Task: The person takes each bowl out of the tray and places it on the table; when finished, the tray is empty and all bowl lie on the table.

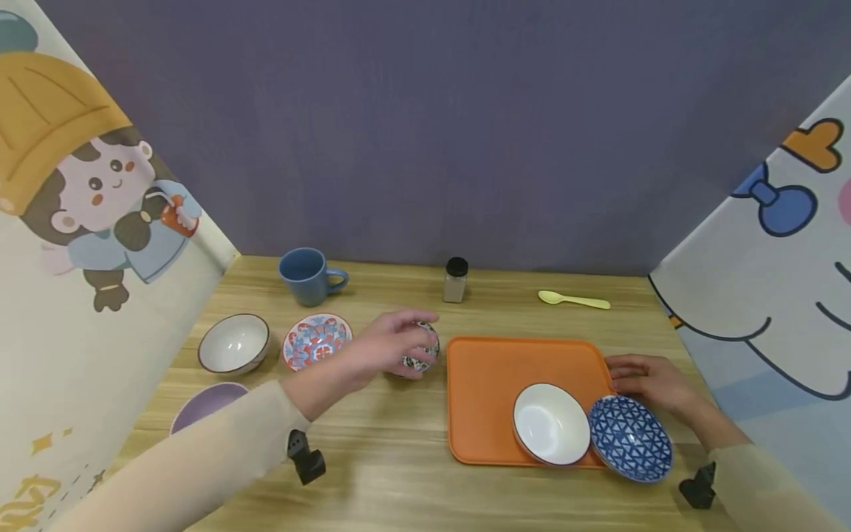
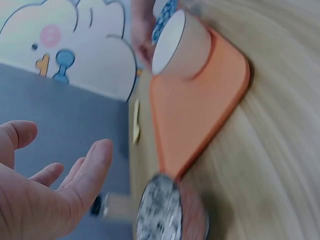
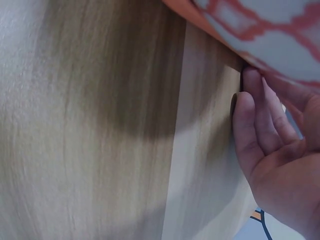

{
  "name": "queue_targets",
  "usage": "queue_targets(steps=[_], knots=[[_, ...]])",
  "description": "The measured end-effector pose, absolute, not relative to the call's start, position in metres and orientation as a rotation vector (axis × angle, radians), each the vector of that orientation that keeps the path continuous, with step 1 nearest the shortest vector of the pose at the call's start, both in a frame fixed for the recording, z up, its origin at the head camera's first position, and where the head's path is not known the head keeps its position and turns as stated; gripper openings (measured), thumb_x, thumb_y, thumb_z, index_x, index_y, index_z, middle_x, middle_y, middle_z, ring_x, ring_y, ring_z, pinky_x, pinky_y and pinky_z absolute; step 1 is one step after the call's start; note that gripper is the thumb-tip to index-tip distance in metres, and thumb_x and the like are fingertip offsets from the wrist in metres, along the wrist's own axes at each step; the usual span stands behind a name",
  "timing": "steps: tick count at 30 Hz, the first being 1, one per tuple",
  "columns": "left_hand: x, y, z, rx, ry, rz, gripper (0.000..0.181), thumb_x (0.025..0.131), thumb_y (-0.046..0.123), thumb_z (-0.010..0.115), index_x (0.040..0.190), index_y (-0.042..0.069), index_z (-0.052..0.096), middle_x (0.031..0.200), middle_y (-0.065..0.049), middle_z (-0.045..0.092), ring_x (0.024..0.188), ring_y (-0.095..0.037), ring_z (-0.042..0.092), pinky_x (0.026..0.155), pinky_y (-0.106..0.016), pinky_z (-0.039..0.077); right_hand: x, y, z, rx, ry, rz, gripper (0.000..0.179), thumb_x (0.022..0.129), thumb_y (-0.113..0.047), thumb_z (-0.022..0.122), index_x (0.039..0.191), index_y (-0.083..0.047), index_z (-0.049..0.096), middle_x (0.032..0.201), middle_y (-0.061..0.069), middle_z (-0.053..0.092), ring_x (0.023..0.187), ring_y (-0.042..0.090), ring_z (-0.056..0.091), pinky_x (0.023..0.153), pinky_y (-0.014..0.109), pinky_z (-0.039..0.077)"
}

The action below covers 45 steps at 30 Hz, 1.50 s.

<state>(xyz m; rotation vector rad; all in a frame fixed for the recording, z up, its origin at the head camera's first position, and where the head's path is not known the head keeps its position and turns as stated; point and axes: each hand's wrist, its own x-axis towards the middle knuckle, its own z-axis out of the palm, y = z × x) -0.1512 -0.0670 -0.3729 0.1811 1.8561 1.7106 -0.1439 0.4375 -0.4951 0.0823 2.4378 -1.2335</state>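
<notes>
My left hand (image 1: 388,346) is held over a small bowl with a black-and-white pattern (image 2: 160,212), beside the orange tray (image 1: 495,373). In the left wrist view its fingers are spread and stand apart from that bowl. A white bowl with a dark rim (image 1: 552,423) sits at the tray's front right. The blue-and-white patterned bowl (image 1: 630,437) overlaps the tray's right front corner; its outside shows a red pattern (image 3: 260,22) in the right wrist view. My right hand (image 1: 648,380) is at the tray's right edge, fingertips right at the rim with relaxed fingers.
Left of my left hand are a red-and-blue patterned dish (image 1: 318,340), another white bowl (image 1: 234,344) and a purple dish (image 1: 209,404) partly behind the sleeve. Along the back stand a blue mug (image 1: 306,277), a black-capped jar (image 1: 455,281) and a yellow spoon (image 1: 573,300). Walls enclose the table.
</notes>
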Motion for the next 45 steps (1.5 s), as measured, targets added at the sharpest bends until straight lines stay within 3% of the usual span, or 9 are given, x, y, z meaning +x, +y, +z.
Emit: queue_targets(steps=[12, 18, 24, 28, 35, 45], knots=[[-0.136, 0.013, -0.434, 0.152, 1.715, 1.692, 0.054, 0.094, 0.017, 0.066, 0.146, 0.01, 0.054, 0.124, -0.02, 0.068, 0.105, -0.034, 0.072, 0.085, -0.049, 0.065, -0.14, 0.442, -0.494, 0.099, 2.467, -1.158, 0.064, 0.097, -0.02, 0.071, 0.148, 0.008, 0.046, 0.128, 0.026, 0.067, 0.109, 0.032, 0.069, 0.082, 0.035, 0.066], [-0.131, 0.038, -0.454, 0.192, 1.672, 1.694, 0.063, 0.089, 0.005, 0.069, 0.15, 0.01, 0.051, 0.136, -0.021, 0.061, 0.105, -0.032, 0.07, 0.086, -0.055, 0.064, -0.14, 0.442, -0.495, 0.114, 2.47, -1.142, 0.064, 0.097, -0.021, 0.071, 0.148, 0.007, 0.046, 0.128, 0.025, 0.067, 0.109, 0.031, 0.069, 0.083, 0.035, 0.066], [-0.125, 0.052, -0.471, 0.173, 1.663, 1.65, 0.069, 0.086, 0.006, 0.075, 0.151, 0.011, 0.051, 0.139, -0.014, 0.06, 0.098, -0.025, 0.071, 0.077, -0.05, 0.065, -0.141, 0.439, -0.495, 0.111, 2.459, -1.185, 0.064, 0.096, -0.02, 0.072, 0.148, 0.008, 0.046, 0.128, 0.026, 0.067, 0.108, 0.03, 0.07, 0.082, 0.034, 0.066], [-0.121, 0.058, -0.477, 0.138, 1.649, 1.627, 0.072, 0.085, 0.011, 0.077, 0.151, 0.012, 0.049, 0.138, -0.007, 0.062, 0.098, -0.027, 0.072, 0.072, -0.047, 0.064, -0.142, 0.438, -0.495, 0.108, 2.443, -1.221, 0.065, 0.096, -0.019, 0.073, 0.148, 0.007, 0.046, 0.128, 0.026, 0.067, 0.108, 0.03, 0.07, 0.082, 0.033, 0.066], [-0.118, 0.065, -0.477, 0.106, 1.661, 1.613, 0.071, 0.083, 0.009, 0.078, 0.15, 0.013, 0.052, 0.131, -0.006, 0.064, 0.091, -0.021, 0.071, 0.066, -0.044, 0.064, -0.144, 0.438, -0.496, 0.123, 2.44, -1.204, 0.066, 0.095, -0.023, 0.074, 0.149, 0.005, 0.047, 0.129, 0.025, 0.067, 0.109, 0.029, 0.069, 0.083, 0.034, 0.066], [-0.112, 0.075, -0.474, 0.1, 1.753, 1.605, 0.061, 0.084, 0.007, 0.074, 0.142, 0.013, 0.06, 0.113, -0.001, 0.066, 0.082, -0.02, 0.065, 0.064, -0.043, 0.065, -0.142, 0.436, -0.494, 0.114, 2.429, -1.232, 0.066, 0.095, -0.021, 0.074, 0.149, 0.007, 0.046, 0.128, 0.025, 0.067, 0.109, 0.029, 0.07, 0.083, 0.033, 0.066]])
